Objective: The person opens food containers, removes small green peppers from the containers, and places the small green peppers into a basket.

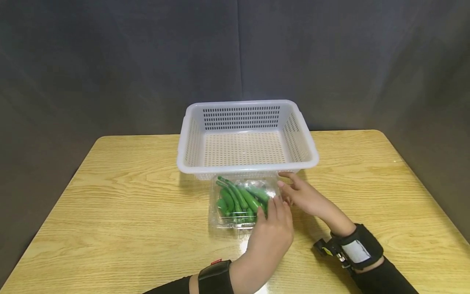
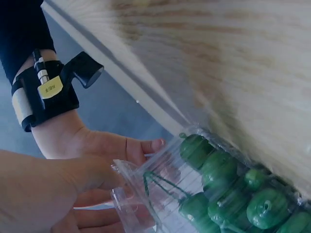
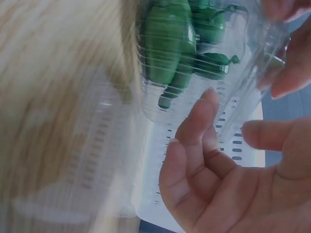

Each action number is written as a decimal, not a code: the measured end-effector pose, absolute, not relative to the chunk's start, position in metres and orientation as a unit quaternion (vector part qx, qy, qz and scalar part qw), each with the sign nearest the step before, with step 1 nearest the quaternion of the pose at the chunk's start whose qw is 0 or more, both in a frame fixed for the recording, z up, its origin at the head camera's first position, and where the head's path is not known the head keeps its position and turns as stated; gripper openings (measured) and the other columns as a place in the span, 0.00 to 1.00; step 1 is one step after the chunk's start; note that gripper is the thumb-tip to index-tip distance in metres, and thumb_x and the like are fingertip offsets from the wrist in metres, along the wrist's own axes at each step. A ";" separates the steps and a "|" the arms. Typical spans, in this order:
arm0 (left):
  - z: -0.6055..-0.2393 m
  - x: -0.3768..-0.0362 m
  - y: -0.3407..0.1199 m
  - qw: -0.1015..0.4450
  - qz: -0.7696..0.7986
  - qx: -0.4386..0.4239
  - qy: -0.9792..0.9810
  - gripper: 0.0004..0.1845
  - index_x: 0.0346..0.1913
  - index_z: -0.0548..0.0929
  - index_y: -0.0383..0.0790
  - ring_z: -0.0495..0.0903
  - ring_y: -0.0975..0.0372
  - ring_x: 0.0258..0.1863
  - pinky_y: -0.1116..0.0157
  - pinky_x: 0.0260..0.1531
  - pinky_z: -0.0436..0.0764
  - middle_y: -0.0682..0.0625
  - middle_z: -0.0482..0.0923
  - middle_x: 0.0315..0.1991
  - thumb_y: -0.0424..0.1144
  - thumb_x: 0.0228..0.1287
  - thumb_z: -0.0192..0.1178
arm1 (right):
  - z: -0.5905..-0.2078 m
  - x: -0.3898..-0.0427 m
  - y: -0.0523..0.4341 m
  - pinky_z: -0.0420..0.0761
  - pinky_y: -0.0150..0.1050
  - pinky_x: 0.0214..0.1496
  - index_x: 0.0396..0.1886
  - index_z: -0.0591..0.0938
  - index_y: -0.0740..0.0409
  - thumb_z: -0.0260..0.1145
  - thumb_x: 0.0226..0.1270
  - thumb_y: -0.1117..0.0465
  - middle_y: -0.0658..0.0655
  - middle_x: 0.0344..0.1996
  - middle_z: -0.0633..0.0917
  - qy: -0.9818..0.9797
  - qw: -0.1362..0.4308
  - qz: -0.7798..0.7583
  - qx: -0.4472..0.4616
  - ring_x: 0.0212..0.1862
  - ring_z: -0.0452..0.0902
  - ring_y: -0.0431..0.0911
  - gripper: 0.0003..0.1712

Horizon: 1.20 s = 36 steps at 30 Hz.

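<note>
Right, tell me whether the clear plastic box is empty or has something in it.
The clear plastic box has something in it: all three views show green vegetables through its transparent walls.

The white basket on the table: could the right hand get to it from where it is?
Probably yes. The right hand is beside the clear box, close to the front rim of the white basket, and nothing seems to stand between them.
</note>
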<state>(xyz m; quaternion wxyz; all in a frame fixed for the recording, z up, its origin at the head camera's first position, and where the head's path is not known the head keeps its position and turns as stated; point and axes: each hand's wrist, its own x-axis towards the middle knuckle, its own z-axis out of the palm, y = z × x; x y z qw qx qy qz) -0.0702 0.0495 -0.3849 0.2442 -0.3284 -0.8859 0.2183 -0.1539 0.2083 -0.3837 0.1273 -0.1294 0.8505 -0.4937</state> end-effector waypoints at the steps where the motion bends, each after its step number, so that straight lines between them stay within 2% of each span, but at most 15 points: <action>1: -0.385 -0.071 0.049 0.248 0.211 -0.327 -0.887 0.22 0.61 0.82 0.42 0.81 0.59 0.55 0.65 0.46 0.84 0.46 0.82 0.57 0.49 0.69 0.61 | -0.384 -0.154 0.209 0.81 0.39 0.31 0.69 0.60 0.77 0.50 0.81 0.55 0.56 0.24 0.80 0.853 0.122 -0.489 -0.137 0.27 0.77 0.45 0.32; 6: -0.383 -0.072 0.046 0.277 0.179 -0.324 -0.887 0.20 0.59 0.83 0.42 0.82 0.60 0.53 0.64 0.46 0.84 0.47 0.83 0.55 0.46 0.70 0.59 | -0.381 -0.154 0.216 0.81 0.42 0.32 0.65 0.64 0.80 0.49 0.80 0.61 0.57 0.26 0.82 0.854 0.133 -0.477 -0.162 0.28 0.78 0.45 0.26; 11: -0.378 -0.073 0.042 0.295 0.142 -0.313 -0.892 0.17 0.58 0.84 0.45 0.81 0.61 0.54 0.62 0.49 0.83 0.49 0.83 0.55 0.43 0.71 0.55 | -0.376 -0.155 0.223 0.83 0.43 0.35 0.66 0.65 0.82 0.54 0.72 0.71 0.59 0.32 0.86 0.843 0.178 -0.473 -0.187 0.32 0.81 0.47 0.26; 15: -0.377 -0.072 0.034 0.293 0.116 -0.316 -0.895 0.18 0.59 0.82 0.44 0.81 0.61 0.55 0.62 0.52 0.82 0.49 0.81 0.57 0.41 0.67 0.61 | -0.372 -0.154 0.228 0.83 0.42 0.35 0.66 0.65 0.82 0.56 0.68 0.73 0.57 0.29 0.86 0.831 0.230 -0.461 -0.212 0.33 0.80 0.49 0.28; 21: -0.379 -0.078 0.019 0.298 0.061 -0.326 -0.895 0.27 0.61 0.78 0.38 0.81 0.58 0.55 0.61 0.53 0.81 0.47 0.80 0.58 0.35 0.57 0.71 | -0.371 -0.154 0.233 0.73 0.31 0.24 0.61 0.74 0.76 0.62 0.69 0.67 0.53 0.26 0.83 0.831 0.258 -0.417 -0.263 0.23 0.72 0.40 0.24; 24: -0.381 -0.081 0.010 0.294 0.050 -0.332 -0.895 0.29 0.61 0.77 0.38 0.81 0.57 0.56 0.60 0.54 0.80 0.45 0.80 0.58 0.32 0.54 0.73 | -0.368 -0.152 0.236 0.72 0.31 0.24 0.56 0.77 0.76 0.64 0.70 0.62 0.53 0.25 0.84 0.835 0.273 -0.393 -0.273 0.23 0.72 0.39 0.22; 28: -0.383 -0.086 0.000 0.297 0.039 -0.340 -0.892 0.26 0.60 0.78 0.37 0.81 0.56 0.56 0.60 0.54 0.80 0.45 0.81 0.58 0.29 0.57 0.70 | -0.365 -0.148 0.235 0.77 0.34 0.29 0.42 0.82 0.69 0.62 0.73 0.58 0.53 0.25 0.85 0.834 0.299 -0.380 -0.267 0.26 0.76 0.44 0.15; 31: -0.382 -0.088 -0.006 0.294 0.027 -0.348 -0.890 0.25 0.60 0.78 0.37 0.81 0.55 0.56 0.58 0.55 0.80 0.44 0.80 0.58 0.29 0.59 0.68 | -0.365 -0.146 0.233 0.75 0.33 0.28 0.31 0.84 0.63 0.61 0.74 0.56 0.53 0.23 0.84 0.835 0.304 -0.377 -0.262 0.25 0.74 0.43 0.16; 36: -0.375 -0.090 -0.019 0.275 0.017 -0.350 -0.895 0.28 0.62 0.77 0.39 0.79 0.55 0.58 0.56 0.56 0.79 0.45 0.79 0.60 0.30 0.57 0.70 | -0.365 -0.143 0.230 0.72 0.31 0.26 0.29 0.85 0.62 0.62 0.73 0.53 0.52 0.21 0.85 0.831 0.318 -0.383 -0.248 0.23 0.74 0.42 0.18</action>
